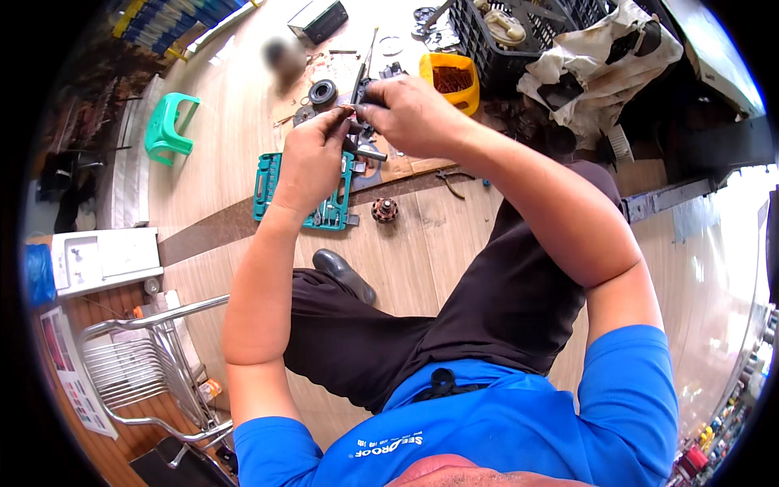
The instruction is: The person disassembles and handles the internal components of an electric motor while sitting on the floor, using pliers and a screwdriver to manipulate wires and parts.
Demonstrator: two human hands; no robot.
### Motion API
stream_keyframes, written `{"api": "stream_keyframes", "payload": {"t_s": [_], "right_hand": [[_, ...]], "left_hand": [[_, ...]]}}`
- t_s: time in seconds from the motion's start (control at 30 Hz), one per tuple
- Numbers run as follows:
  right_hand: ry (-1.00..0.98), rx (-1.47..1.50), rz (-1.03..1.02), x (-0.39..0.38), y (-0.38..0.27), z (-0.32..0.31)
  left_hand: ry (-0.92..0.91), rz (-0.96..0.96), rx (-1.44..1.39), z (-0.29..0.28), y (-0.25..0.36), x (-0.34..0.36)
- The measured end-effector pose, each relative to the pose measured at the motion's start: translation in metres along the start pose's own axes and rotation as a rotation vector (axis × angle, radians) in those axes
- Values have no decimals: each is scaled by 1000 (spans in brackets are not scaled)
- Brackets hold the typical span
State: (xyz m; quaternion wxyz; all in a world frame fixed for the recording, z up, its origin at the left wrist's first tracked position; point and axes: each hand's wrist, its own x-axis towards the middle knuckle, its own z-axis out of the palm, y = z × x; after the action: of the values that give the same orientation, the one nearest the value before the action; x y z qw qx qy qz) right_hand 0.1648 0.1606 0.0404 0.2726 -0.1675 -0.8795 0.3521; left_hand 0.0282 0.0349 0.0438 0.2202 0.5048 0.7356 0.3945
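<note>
We've got our left hand (pixel 312 156) pinching a small part (pixel 348 108); our right hand (pixel 412 115) is just beside, can't tell its grip.

stool (pixel 157 123) left of the tool case (pixel 347 185); rotor (pixel 385 210) right, on the floor (pixel 406 268).

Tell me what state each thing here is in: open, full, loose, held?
Left hand: fingers bent; exact grip unclear
Right hand: fingers curled, close to the left; exact grip unclear
Teal tool case: open, tools inside
Yellow container: open-topped, brownish pieces inside
Black crate: open-topped, items inside
Round coppery part: loose, not held
Pliers: lying down, not held
</note>
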Motion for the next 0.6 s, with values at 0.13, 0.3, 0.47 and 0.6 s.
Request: {"api": "stream_keyframes", "payload": {"t_s": [0.13,0.3,0.47,0.6], "right_hand": [[16,46,31,-2,-8,3],[-102,135,93,-3,-3,-14],[-234,420,375,-6,-10,-23],[-265,602,520,-11,-14,-9]], "left_hand": [[27,-67,-277,2,-13,1],[6,-1,-126,4,-4,2],[25,-60,-352,10,-5,4],[46,-184,-935,12,-2,8]]}}
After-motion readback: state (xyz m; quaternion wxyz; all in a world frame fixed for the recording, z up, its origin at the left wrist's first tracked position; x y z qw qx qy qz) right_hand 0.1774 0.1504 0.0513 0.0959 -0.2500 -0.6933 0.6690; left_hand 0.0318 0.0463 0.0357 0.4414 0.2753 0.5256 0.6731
